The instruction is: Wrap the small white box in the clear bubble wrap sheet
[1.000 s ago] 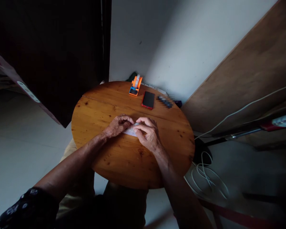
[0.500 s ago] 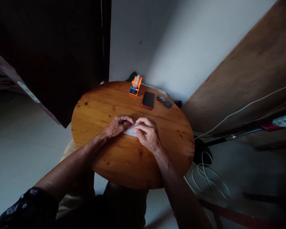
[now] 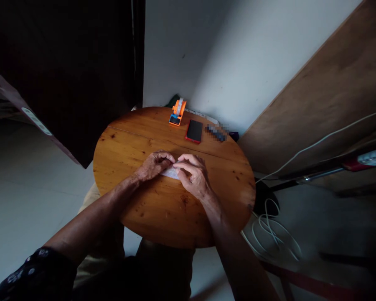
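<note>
Head view: left hand [image 3: 153, 164] and right hand [image 3: 194, 175], fingers curled, pinch white paper [image 3: 170, 172]

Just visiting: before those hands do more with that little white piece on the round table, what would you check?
1. Left hand and right hand both touch the small white flat piece: ok.
2. Piece rests on the round wooden table: ok.
3. Pinched or merely pressed: cannot tell.
4. Orange tape dispenser and red-edged black phone lie apart from the hands, at the far edge: ok.
</note>
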`<state>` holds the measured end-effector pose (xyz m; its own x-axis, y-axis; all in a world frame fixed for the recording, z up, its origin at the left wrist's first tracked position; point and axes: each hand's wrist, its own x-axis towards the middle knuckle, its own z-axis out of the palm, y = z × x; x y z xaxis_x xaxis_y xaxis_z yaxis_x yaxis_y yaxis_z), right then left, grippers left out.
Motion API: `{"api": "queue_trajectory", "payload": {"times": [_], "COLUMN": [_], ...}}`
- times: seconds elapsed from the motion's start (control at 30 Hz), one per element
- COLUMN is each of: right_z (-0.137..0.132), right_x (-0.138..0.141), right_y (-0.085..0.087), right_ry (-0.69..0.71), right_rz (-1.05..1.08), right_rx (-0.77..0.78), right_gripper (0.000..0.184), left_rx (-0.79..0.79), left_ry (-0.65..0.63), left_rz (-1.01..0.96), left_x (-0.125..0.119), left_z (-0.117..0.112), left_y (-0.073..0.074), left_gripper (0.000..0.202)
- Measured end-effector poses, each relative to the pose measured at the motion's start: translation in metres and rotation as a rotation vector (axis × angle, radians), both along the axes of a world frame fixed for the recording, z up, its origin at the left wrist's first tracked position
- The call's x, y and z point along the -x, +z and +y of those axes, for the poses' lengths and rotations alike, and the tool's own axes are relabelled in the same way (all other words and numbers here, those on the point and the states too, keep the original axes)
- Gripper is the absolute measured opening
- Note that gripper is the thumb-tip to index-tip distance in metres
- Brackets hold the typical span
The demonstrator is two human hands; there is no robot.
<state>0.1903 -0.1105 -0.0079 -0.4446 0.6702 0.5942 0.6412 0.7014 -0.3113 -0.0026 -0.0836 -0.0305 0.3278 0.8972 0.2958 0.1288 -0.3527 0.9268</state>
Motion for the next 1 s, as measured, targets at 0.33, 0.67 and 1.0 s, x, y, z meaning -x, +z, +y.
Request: {"api": "queue_trajectory", "payload": {"times": [0.33,0.67,1.0], "right_z": [0.0022,0.0034,0.0053], "right_x": [-0.0043,-0.0050,-0.0065], "right_y": [0.0042,0.0011,-0.0002], "right_ry": [-0.040,-0.023,-0.043], "right_rz": [0.190,0.186,0.134], "right_rx": [0.048,0.061,0.025], "right_gripper": [0.018,0.017,0.017], "left_rx": [-0.020,-0.031,-0.009], "left_ry": [0.019,0.022,0.041], "left_rz": [-0.009,-0.006,-0.025], "left_x": [-0.0007,-0.0003,-0.0018], "left_z": [0.0010,-0.0002,-0.0018], "left_y": [-0.0026,-0.0003,-0.0008], "left_gripper": [0.014,0.014,0.013]}}
